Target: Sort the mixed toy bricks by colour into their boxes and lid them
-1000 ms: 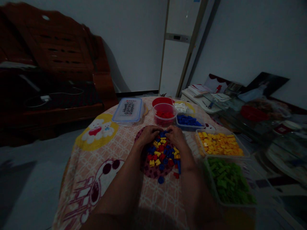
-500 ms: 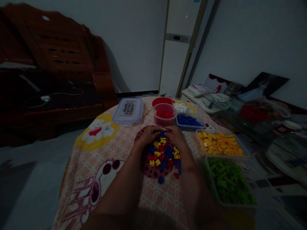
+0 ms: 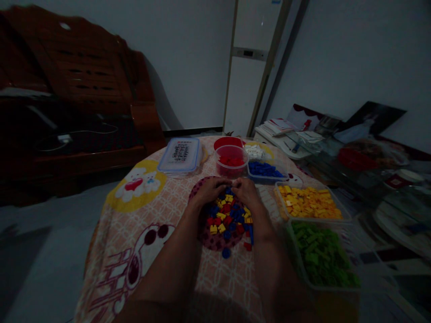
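A heap of small red, blue and yellow bricks [image 3: 229,217] lies on the patterned cloth of a round table [image 3: 148,211]. My left hand [image 3: 208,190] rests on the heap's far left edge, fingers curled over the bricks. On the far right edge lies my right hand [image 3: 247,190], its fingers bent the same way. The fingertips of both hands almost meet at the top of the heap. What the fingers pinch, if anything, is hidden. A single blue brick [image 3: 226,252] lies apart at the near side.
Beyond the heap stand a red tub of red bricks [image 3: 231,160], a tray of blue bricks [image 3: 264,170], a tub of white bricks [image 3: 255,151] and a lidded box [image 3: 180,154]. Trays of yellow bricks [image 3: 308,202] and green bricks [image 3: 319,255] stand at right. A wooden bench [image 3: 67,112] is at left.
Both hands have drawn slightly closer together at the far side of the heap. The bricks have barely shifted.
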The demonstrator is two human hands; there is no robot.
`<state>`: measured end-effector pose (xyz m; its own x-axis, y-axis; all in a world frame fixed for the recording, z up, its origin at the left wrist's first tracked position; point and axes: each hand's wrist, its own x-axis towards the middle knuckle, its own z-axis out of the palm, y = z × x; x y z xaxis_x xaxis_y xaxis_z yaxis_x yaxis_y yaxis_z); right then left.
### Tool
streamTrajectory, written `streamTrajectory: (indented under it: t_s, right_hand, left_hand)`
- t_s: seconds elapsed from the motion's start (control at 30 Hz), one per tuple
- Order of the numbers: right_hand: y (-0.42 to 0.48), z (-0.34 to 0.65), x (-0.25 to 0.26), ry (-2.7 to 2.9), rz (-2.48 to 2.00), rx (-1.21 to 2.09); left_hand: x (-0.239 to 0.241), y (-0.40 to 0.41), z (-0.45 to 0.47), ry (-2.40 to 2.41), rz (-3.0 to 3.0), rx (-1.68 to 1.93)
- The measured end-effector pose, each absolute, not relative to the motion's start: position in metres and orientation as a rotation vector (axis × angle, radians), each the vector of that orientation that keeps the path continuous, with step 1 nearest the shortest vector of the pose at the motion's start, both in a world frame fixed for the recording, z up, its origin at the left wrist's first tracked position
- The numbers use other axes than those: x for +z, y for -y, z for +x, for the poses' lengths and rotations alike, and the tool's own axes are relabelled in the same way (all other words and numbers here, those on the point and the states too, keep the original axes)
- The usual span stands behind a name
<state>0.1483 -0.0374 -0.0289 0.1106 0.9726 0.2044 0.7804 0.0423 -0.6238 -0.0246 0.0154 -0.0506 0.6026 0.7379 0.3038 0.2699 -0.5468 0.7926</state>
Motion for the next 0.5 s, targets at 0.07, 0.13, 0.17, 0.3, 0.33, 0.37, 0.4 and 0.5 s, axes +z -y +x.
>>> streamTrajectory:
  t_s: [0.07, 0.13, 0.17, 0.3, 0.33, 0.37, 0.4, 0.5]
  right_hand:
    - [0.037, 0.148, -0.028, 1.664, -1.778, 0.424]
    - [0.036, 0.15, -0.028, 1.597, -1.745, 0.493]
    - [0.036, 0.152, -0.028, 1.554, -1.719, 0.538]
    - [0.034, 0.157, -0.026, 1.347, -1.599, 0.703]
    - [0.035, 0.158, -0.024, 1.303, -1.568, 0.728]
    - [0.036, 0.158, -0.022, 1.263, -1.544, 0.745]
    - [0.037, 0.159, -0.02, 1.229, -1.526, 0.762]
    - [0.041, 0.16, -0.014, 1.139, -1.5, 0.827]
  left_hand:
    - [-0.051, -0.016, -0.025, -0.809, 2.104, 0.835]
    - [-0.05, -0.015, -0.025, -0.822, 2.099, 0.841]
    - [-0.049, -0.015, -0.026, -0.83, 2.091, 0.846]
    - [-0.043, -0.014, -0.028, -0.905, 2.021, 0.881]
    - [-0.042, -0.013, -0.028, -0.94, 2.002, 0.892]
    - [-0.041, -0.013, -0.029, -0.982, 1.984, 0.904]
    - [-0.041, -0.014, -0.029, -1.029, 1.966, 0.923]
    - [-0.043, -0.016, -0.031, -1.175, 1.918, 1.004]
